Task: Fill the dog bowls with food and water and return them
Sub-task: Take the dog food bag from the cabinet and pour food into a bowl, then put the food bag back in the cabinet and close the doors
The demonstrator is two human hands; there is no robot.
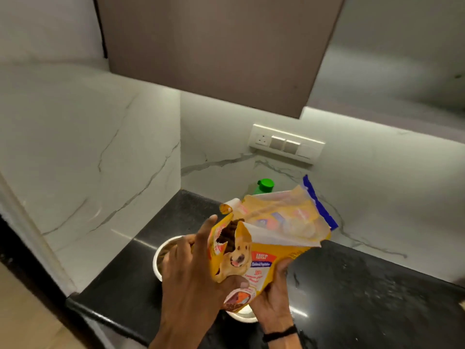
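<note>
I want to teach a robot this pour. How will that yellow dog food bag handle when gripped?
The dog food bag looks floppy: its torn top sags and creases. Kibble would probably shift its weight. Both the left hand and right hand steady it.

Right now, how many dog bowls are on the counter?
2: one steel bowl holding kibble, behind the left hand; a second bowl, mostly hidden under the food bag.

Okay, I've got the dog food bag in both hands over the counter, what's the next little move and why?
Probably tip the bag a bit further left so its torn mouth points down into the steel bowl. Kibble shows at the opening but sits above and right of the bowl, which the left hand partly covers; the right hand supports the bag's bottom.
</note>
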